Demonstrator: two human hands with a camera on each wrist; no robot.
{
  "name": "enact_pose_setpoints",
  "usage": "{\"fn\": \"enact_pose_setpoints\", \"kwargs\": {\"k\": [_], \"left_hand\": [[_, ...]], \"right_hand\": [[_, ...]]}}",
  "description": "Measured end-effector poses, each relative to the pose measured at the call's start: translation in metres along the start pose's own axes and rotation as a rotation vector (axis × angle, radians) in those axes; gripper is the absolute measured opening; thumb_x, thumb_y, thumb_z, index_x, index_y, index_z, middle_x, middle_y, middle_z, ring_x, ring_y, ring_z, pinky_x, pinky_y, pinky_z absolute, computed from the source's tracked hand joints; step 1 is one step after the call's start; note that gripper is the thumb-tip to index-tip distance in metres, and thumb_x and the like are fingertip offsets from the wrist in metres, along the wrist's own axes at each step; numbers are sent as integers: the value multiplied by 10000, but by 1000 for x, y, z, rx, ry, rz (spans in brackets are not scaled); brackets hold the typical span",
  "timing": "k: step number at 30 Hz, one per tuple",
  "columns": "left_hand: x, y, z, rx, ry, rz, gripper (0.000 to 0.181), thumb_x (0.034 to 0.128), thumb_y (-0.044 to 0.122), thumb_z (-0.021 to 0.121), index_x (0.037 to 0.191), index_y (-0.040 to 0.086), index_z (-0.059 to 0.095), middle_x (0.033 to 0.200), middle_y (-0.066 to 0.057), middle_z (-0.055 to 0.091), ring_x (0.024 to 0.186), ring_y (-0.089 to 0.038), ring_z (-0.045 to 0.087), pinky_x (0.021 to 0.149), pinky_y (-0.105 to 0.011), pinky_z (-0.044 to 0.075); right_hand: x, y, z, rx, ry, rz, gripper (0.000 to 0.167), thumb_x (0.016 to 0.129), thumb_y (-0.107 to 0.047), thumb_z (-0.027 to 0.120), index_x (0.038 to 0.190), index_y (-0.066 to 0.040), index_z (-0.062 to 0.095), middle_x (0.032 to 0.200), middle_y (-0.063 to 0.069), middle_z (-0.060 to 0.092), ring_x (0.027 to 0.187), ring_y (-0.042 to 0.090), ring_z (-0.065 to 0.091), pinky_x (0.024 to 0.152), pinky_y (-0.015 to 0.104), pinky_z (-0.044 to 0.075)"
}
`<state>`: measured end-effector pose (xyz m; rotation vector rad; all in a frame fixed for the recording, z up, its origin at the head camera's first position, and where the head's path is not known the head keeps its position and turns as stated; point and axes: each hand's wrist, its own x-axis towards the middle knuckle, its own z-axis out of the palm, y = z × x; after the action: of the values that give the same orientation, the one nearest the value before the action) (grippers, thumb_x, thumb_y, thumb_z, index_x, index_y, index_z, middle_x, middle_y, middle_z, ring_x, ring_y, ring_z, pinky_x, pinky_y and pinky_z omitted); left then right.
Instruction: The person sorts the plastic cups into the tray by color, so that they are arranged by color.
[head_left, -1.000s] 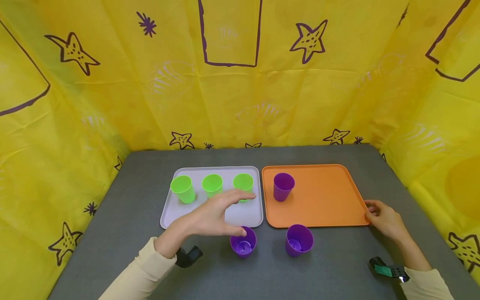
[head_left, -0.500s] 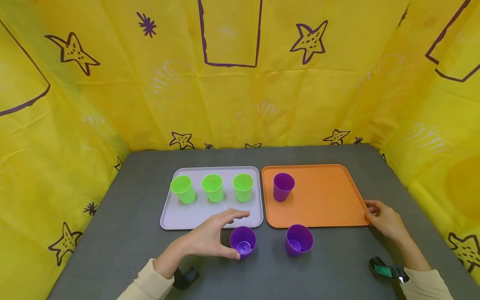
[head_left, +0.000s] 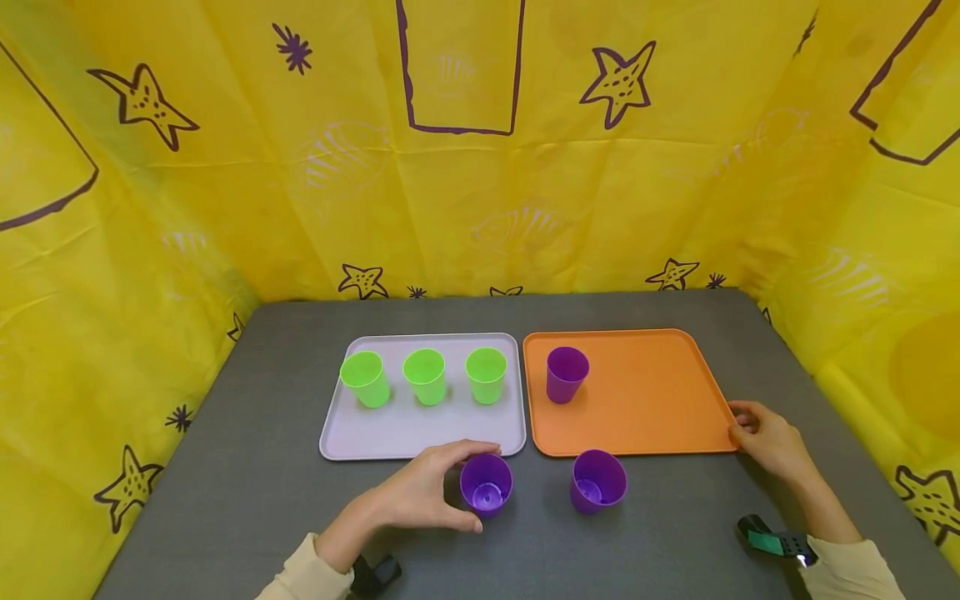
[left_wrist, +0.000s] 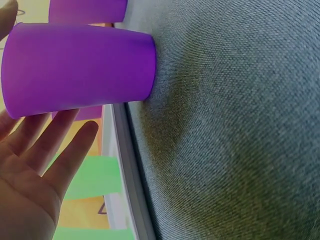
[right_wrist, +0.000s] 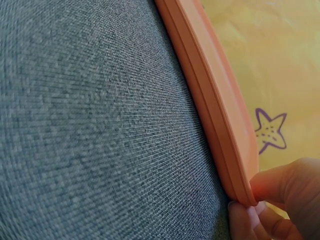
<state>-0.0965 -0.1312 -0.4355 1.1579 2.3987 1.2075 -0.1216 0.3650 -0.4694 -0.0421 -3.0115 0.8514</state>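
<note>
Purple cup (head_left: 486,485), upright on grey table (head_left: 525,554) at six o'clock in the head view: smooth wall narrowing to base, shiny ring on inner floor. Left hand (head_left: 420,493) spread around the cup from nine o'clock, contact unclear. At the cup's two o'clock, orange tray (head_left: 641,392), four-o'clock corner pinched by right hand (head_left: 776,442).

Grey table (head_left: 675,533) with 1 pale tray (head_left: 360,437), 1 orange tray (head_left: 645,392), 2 purple cups (head_left: 598,481)

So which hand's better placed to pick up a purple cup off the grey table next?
Left, probably: the left hand curves around one purple cup, while the right hand, farther off, holds the orange tray.
</note>
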Motion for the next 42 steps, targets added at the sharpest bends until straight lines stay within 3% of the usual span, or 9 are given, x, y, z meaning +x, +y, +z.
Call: {"fn": "enact_pose_setpoints", "kwargs": {"k": [15, 23, 33, 42], "left_hand": [[1, -2, 4, -20, 30, 13, 702, 688, 318, 801, 1287, 103, 504, 1224, 44, 572, 1070, -130, 573, 893, -259, 487], [7, 4, -9, -11, 22, -6, 685, 691, 330, 799, 1283, 155, 502, 1198, 70, 577, 1052, -103, 568, 860, -258, 504], [26, 18, -30, 4, 38, -8, 690, 694, 362, 793, 1295, 201, 495, 1191, 89, 577, 1058, -106, 561, 852, -263, 510], [56, 34, -39, 25, 55, 21, 699, 687, 318, 805, 1301, 184, 498, 1177, 77, 588, 1048, -96, 563, 860, -255, 504]], "right_hand": [[0, -1, 0, 2, -7, 6, 392, 858, -139, 559, 1167, 95, 503, 908, 195, 609, 787, 291, 592, 558, 220, 451], [1, 0, 0, -7, -19, 0, 394, 859, -144, 557, 1169, 93, 503, 906, 182, 607, 784, 273, 581, 570, 232, 447], [2, 3, 0, -3, -28, 6, 398, 869, -149, 553, 1180, 91, 495, 916, 186, 606, 797, 288, 585, 565, 229, 450], [1, 2, -1, -5, -27, 4, 397, 863, -144, 556, 1176, 94, 496, 913, 187, 607, 801, 299, 588, 576, 242, 453]]}}
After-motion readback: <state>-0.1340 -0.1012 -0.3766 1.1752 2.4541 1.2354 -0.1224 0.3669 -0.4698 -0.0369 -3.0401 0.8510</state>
